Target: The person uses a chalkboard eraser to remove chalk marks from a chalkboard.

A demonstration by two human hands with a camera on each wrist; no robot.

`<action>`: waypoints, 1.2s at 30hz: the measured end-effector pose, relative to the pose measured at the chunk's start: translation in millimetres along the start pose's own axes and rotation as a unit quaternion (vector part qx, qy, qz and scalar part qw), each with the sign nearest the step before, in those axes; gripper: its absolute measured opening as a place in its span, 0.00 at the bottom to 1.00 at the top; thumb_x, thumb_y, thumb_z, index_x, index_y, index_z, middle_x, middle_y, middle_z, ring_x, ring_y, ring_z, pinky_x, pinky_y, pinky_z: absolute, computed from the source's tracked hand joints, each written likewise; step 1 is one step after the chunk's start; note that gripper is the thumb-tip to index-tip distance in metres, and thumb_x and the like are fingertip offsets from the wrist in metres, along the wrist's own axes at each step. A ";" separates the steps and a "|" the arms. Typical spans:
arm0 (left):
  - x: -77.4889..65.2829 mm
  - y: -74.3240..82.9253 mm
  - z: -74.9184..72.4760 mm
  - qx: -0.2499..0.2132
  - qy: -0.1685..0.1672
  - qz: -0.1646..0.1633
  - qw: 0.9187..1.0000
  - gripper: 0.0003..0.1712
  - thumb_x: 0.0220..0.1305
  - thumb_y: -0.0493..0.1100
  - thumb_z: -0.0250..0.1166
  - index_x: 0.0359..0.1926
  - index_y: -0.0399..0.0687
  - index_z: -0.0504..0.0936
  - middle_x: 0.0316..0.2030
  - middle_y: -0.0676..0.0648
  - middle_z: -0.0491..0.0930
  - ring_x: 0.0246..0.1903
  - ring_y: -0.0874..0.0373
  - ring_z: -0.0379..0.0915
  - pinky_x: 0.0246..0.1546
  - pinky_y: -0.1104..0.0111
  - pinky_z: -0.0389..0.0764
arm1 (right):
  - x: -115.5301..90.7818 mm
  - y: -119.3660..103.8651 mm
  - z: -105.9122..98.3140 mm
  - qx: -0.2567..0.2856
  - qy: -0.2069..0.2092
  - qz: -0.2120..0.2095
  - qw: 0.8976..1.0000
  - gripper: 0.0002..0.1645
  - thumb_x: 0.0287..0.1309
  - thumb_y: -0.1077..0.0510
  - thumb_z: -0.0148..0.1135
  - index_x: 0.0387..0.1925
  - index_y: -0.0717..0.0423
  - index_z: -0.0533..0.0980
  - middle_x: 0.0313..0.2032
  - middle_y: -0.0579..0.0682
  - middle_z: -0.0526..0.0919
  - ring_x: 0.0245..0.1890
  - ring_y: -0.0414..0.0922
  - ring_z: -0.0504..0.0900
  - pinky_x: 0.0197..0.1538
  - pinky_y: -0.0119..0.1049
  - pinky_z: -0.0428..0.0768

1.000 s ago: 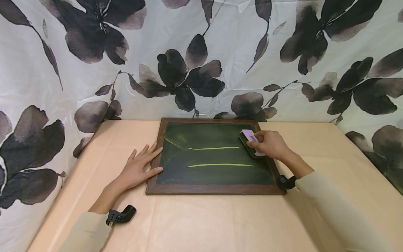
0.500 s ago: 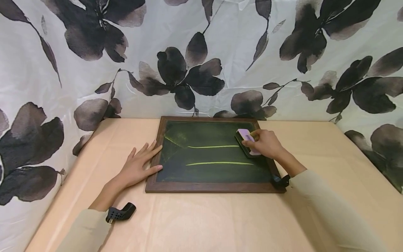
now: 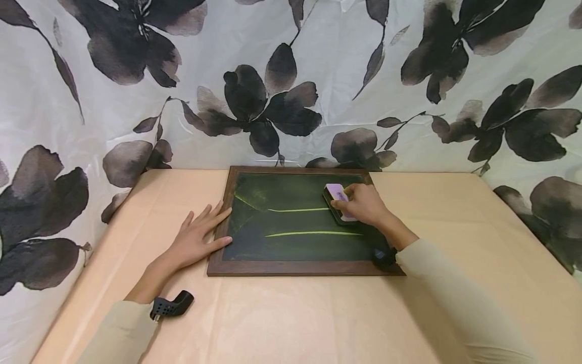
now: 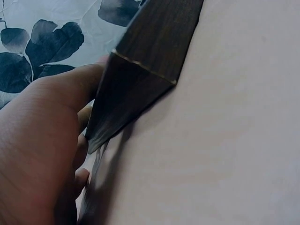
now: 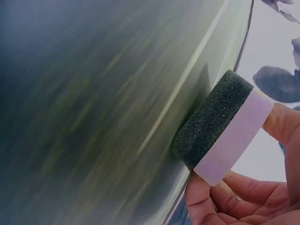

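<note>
The fingers (image 5: 199, 197) of the right hand (image 3: 366, 205) are curled in a pinch round a chalkboard eraser (image 3: 336, 192), parted only by its width. It sits lengthwise just left of the hand, its far end reaching out past the fingertips. The right wrist view shows the dark felt facing the chalkboard (image 3: 291, 192), with the lilac backing on the fingers' side.

The eraser is over the right part of the board. An upper yellow line (image 3: 297, 210) runs up to its left edge; a lower yellow line (image 3: 313, 233) passes just below its near end. A yellowish smudge (image 3: 259, 194) marks the board's upper left.

The left hand (image 3: 195, 242) has its fingers spread and straight, gripping nothing, the tips resting on the left side of the brown frame (image 3: 291, 268). A black device (image 3: 173, 305) is worn on that wrist.

The board lies on a pale desk (image 3: 282, 323), its far edge near a floral backdrop (image 3: 345, 111).
</note>
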State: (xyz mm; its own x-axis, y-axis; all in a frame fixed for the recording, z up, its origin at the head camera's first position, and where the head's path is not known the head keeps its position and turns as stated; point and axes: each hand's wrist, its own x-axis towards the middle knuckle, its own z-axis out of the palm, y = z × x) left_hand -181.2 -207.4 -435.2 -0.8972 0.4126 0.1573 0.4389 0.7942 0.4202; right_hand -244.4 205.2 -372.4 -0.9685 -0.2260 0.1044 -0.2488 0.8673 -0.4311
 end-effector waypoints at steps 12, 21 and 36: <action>0.4 -2.2 1.0 -0.001 -0.002 -0.004 1.000 0.43 0.63 0.65 0.57 0.74 0.57 0.56 0.74 0.45 0.46 0.72 0.42 0.37 0.65 0.40 0.31 | 24.3 -60.5 30.7 0.028 -0.037 -0.018 0.999 0.34 0.55 0.44 0.67 0.50 0.71 0.77 0.29 0.56 0.84 0.20 0.45 0.79 0.23 0.35 0.75; 1.5 -1.3 1.1 0.001 -0.004 -0.006 1.000 0.43 0.63 0.66 0.57 0.74 0.58 0.56 0.74 0.46 0.46 0.72 0.43 0.37 0.65 0.41 0.31 | 40.7 -104.7 53.9 0.019 -0.050 -0.041 0.998 0.23 0.56 0.43 0.66 0.32 0.62 0.81 0.19 0.49 0.78 0.18 0.45 0.75 0.21 0.33 0.68; -0.3 -1.1 2.2 -0.007 0.006 0.002 1.000 0.42 0.63 0.64 0.58 0.74 0.57 0.58 0.74 0.45 0.47 0.72 0.41 0.38 0.65 0.40 0.31 | 48.3 -158.3 85.1 0.004 -0.054 -0.080 0.995 0.32 0.54 0.42 0.67 0.47 0.65 0.78 0.28 0.51 0.81 0.22 0.42 0.78 0.22 0.32 0.74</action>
State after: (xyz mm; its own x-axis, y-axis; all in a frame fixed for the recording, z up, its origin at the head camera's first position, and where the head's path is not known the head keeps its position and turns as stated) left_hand -181.3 -207.4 -437.7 -0.8961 0.4098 0.1704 0.4417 0.7865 0.4317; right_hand -251.3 19.2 -375.4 -0.9099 -0.4078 0.0756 -0.3995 0.8127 -0.4242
